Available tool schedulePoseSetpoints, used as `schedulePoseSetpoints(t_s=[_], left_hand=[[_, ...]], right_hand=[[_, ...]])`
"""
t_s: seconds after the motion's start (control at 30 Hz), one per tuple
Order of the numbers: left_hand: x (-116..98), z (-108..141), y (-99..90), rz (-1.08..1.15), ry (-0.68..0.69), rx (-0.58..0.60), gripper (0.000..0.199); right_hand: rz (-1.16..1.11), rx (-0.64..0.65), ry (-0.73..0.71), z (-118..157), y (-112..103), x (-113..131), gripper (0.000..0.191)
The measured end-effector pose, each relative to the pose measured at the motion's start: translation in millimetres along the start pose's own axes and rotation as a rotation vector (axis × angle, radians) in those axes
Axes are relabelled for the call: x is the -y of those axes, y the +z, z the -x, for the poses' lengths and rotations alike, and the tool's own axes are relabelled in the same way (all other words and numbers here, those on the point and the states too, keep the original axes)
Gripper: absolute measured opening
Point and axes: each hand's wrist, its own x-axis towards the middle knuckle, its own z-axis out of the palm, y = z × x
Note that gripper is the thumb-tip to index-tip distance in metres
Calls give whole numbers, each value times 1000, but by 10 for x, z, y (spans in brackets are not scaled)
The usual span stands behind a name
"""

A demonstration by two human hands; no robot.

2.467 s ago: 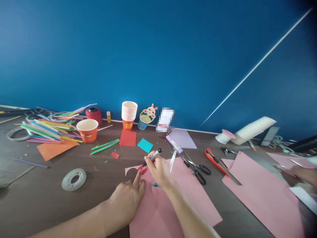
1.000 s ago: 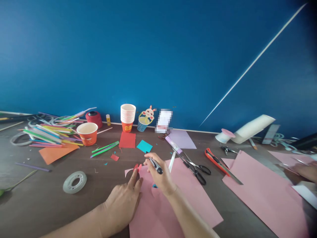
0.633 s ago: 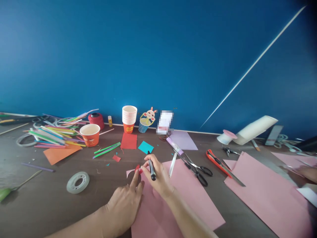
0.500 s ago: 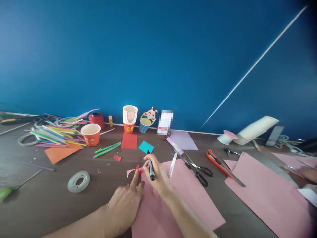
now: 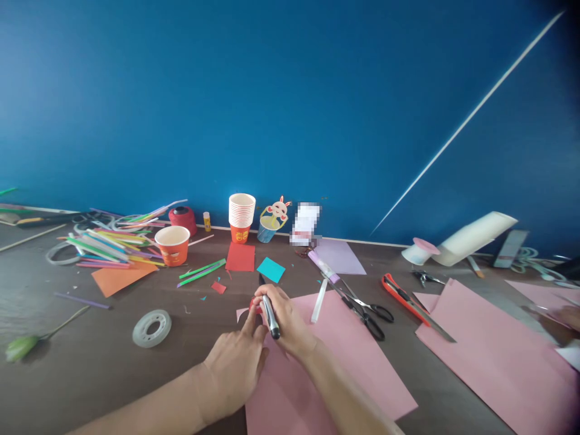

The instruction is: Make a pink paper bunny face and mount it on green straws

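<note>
My right hand (image 5: 287,320) is closed around a black and silver marker (image 5: 270,315), beside the tip of my left index finger. My left hand (image 5: 235,362) rests on the near pink sheet (image 5: 353,356), fingers stretched out. Its index fingertip presses on a small red paper piece (image 5: 254,305) at the sheet's far left corner. Much of the red piece is hidden by my fingers. A white strip (image 5: 319,301) lies on the sheet, close to a pair of scissors (image 5: 369,311) with black handles.
A tape roll (image 5: 152,328) and a green flower-like bud (image 5: 22,348) lie left. Stacked paper cups (image 5: 241,217), a teal paper square (image 5: 270,270) and a red square (image 5: 240,257) are behind. An orange cutter (image 5: 405,300) lies right, near another pink sheet (image 5: 493,356) and another person's hand (image 5: 570,317).
My right hand and the marker have come closer to my left index finger, and the marker's angle has changed. The whole view has shifted slightly, with objects appearing further right.
</note>
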Motion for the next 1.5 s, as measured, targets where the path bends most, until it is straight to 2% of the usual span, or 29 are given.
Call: schedulePoseSetpoints(t_s=[0.33,0.4,0.53,0.63,0.7,0.87,1.03,1.17,1.3,1.5], left_hand=[[-29,44,-51,4,27,4,33],[63,44,-111,62,36,-54,29],[423,-58,-254,96,-83,-205,17],[658,-161,-284,83,-78,-199,20],[726,-214,-263,57,-52,-171,22],[713,-311,-231,17,32,-180,23],[731,-365,-235,-27,98,-160,27],[760,-370,-183,-8,80,-172,32],[771,-380,-152,-9,75,-163,34],[784,-376,-164,39,64,-141,33]], right_hand=[[22,67,45,-20,20,-37,33],[13,64,42,-20,21,-47,34],[-5,53,18,-24,23,-53,30],[-79,-3,23,-38,18,-38,22],[-142,-48,53,-50,10,-26,15],[-293,-199,168,-79,-71,-6,17],[-460,-150,328,-117,-239,48,20],[-439,-162,299,-191,-302,84,24],[-339,-227,239,-245,-162,27,25],[-151,-259,236,-237,63,-137,24]])
